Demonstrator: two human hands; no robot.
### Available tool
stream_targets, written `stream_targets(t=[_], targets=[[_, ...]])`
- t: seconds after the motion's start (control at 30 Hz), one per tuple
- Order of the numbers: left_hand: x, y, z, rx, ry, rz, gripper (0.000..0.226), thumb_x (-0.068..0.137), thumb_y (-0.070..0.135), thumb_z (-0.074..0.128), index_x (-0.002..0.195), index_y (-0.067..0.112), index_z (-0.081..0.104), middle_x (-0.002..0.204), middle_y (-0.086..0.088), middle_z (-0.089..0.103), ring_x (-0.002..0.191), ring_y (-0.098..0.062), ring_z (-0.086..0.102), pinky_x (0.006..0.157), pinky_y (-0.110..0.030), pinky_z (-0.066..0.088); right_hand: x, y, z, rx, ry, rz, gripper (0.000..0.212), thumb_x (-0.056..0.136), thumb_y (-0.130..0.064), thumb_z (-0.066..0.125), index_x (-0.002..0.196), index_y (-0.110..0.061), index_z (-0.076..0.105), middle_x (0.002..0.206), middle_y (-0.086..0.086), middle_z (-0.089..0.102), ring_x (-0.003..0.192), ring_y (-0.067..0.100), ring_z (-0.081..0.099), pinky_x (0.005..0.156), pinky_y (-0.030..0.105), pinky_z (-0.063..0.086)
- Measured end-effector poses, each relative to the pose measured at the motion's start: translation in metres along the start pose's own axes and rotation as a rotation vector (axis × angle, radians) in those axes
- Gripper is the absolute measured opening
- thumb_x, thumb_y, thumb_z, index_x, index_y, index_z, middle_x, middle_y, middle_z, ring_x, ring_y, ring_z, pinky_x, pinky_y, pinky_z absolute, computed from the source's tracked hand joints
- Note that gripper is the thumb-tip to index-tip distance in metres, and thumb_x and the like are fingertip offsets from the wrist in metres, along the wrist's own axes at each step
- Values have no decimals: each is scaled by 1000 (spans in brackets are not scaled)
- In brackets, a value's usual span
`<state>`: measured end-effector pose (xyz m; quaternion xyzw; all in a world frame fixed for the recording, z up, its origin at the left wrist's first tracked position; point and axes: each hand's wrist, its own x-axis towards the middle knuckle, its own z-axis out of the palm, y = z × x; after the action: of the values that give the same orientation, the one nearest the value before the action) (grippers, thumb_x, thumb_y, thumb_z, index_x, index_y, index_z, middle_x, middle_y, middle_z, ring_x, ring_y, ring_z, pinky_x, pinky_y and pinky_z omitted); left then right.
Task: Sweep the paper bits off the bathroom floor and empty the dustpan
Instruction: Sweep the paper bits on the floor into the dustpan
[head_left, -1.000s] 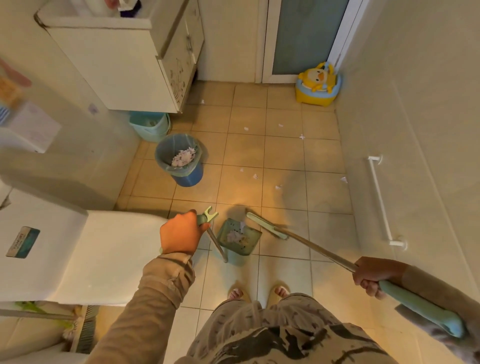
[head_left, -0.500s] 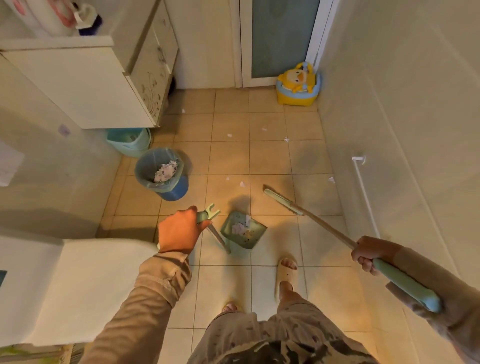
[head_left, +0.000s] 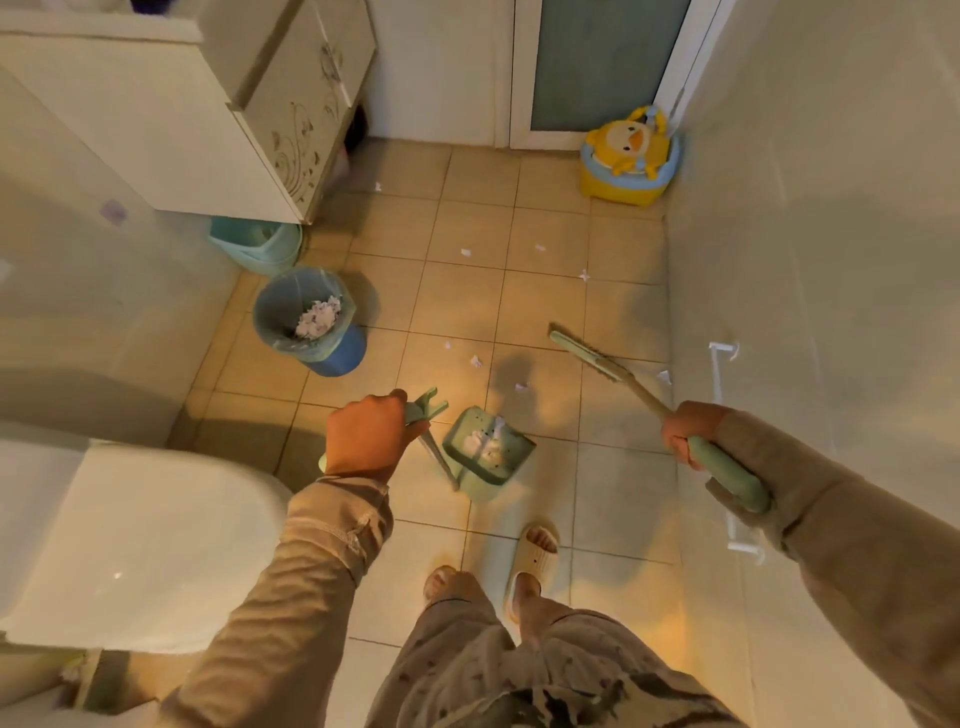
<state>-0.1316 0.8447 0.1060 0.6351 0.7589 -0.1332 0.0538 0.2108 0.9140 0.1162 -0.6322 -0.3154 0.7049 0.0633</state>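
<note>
My left hand (head_left: 370, 437) grips the top of the long handle of a green dustpan (head_left: 511, 451), which sits low over the tiles with white paper scraps inside. My right hand (head_left: 688, 427) holds the green grip of a broom (head_left: 592, 356); its head points up and left, just over the floor near the right wall. Several white paper bits (head_left: 476, 361) lie scattered on the tan tiles ahead, some between the pan and the broom head, others farther toward the door. A blue waste bin (head_left: 332, 349) with a liner and crumpled paper stands left of the dustpan.
A white toilet (head_left: 119, 540) fills the lower left. A white vanity cabinet (head_left: 218, 130) hangs at the upper left with a teal basin (head_left: 260, 249) beneath it. A yellow duck potty (head_left: 628, 156) sits by the door. A white rail (head_left: 724, 395) runs along the right wall. My slippered feet (head_left: 532, 564) stand behind the pan.
I have stepped forward. The broom head swung right and away from the dustpan toward the right wall. The dustpan stayed in my left hand, its scraps still inside.
</note>
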Motion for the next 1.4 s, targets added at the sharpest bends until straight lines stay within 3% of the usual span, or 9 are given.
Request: stream_targets(t=[0.1, 0.23, 0.33, 0.47, 0.57, 0.7, 0.83, 1.13, 1.4], targets=[[3, 8, 0, 8, -19, 2, 45, 93, 50, 45, 109, 11, 57, 97, -9, 72, 87, -27, 69, 71, -30, 53, 25, -16, 12, -315, 116, 85, 26, 89, -2, 42, 65, -13, 41, 24, -9, 47, 25, -1, 45, 33, 11, 37], [6, 7, 0, 30, -31, -4, 44, 93, 51, 44, 109, 11, 57, 96, -8, 72, 85, -26, 69, 69, -30, 52, 40, -8, 33, -731, 116, 235, 37, 90, 3, 41, 55, -9, 38, 16, -5, 38, 41, 16, 41, 44, 21, 33], [7, 3, 0, 26, -36, -2, 45, 93, 51, 43, 110, 12, 57, 96, -7, 72, 86, -26, 69, 70, -29, 52, 33, 13, 39, -933, 23, 353, 36, 87, 10, 43, 57, -8, 38, 17, -4, 41, 20, 7, 45, 34, 16, 37], [14, 3, -3, 21, -39, 12, 45, 94, 50, 42, 112, 11, 56, 97, -7, 71, 86, -24, 69, 71, -29, 53, 9, 39, 30, -923, 2, 399, 31, 90, 0, 43, 62, -12, 36, 51, 0, 46, 27, 2, 42, 35, 14, 36], [18, 0, -5, 14, -39, 13, 45, 94, 49, 43, 113, 11, 56, 99, -7, 71, 87, -24, 69, 73, -29, 53, -5, 52, 24, -706, -66, 497, 26, 88, 0, 42, 65, -10, 38, 42, -1, 41, 22, 3, 38, 35, 14, 33], [18, -4, -3, 11, -34, 17, 45, 94, 50, 43, 113, 11, 56, 100, -7, 71, 88, -24, 69, 74, -29, 53, -12, 53, 20, -608, -85, 519, 29, 88, 1, 43, 62, -11, 38, 45, 0, 38, 24, 4, 38, 35, 14, 32], [16, -9, -3, 12, -34, 15, 45, 93, 50, 43, 112, 12, 56, 101, -7, 71, 89, -24, 69, 73, -29, 53, -15, 42, 16, -512, -53, 543, 39, 89, 1, 43, 53, -12, 36, 31, -3, 38, 23, 5, 37, 35, 13, 31], [22, -38, 2, -69, 11, -20, 45, 90, 55, 46, 107, 16, 58, 96, -6, 72, 87, -25, 68, 72, -31, 53, -1, 16, 12, -492, 18, 468, 44, 88, 2, 43, 47, -11, 35, 31, -1, 35, 22, 6, 36, 32, 12, 26], [35, -38, -3, -164, -12, -218, 41, 88, 57, 48, 104, 22, 60, 94, -2, 72, 87, -22, 68, 72, -30, 53, 46, -60, -1, -631, 38, 361, 42, 89, 2, 42, 50, -11, 35, 27, -2, 36, 19, 5, 37, 32, 8, 26]])
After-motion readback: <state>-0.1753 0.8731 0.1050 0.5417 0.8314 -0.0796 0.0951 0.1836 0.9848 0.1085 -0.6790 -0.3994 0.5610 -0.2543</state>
